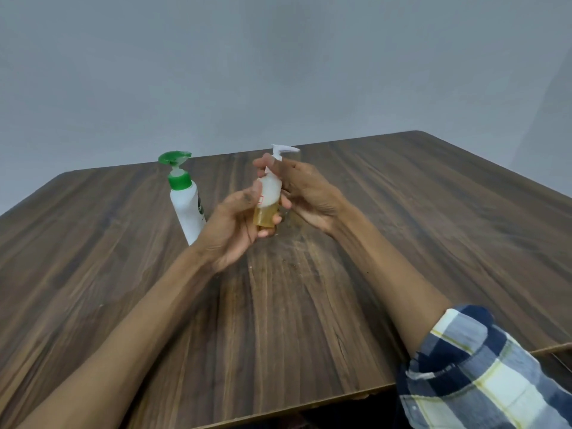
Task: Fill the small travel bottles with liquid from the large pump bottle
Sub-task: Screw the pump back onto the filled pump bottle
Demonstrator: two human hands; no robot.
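A small translucent travel bottle with a white pump top is held above the table's middle, its lower third filled with amber liquid. My left hand grips its lower body from the left. My right hand wraps its neck and pump collar from the right, with the white nozzle sticking out above the fingers. The large white pump bottle with a green collar and green pump head stands upright on the table just left of my left hand, untouched.
The dark wood-grain table spreads wide on all sides, with its near edge at the bottom right. A plain grey wall rises behind it. My right forearm carries a rolled plaid sleeve.
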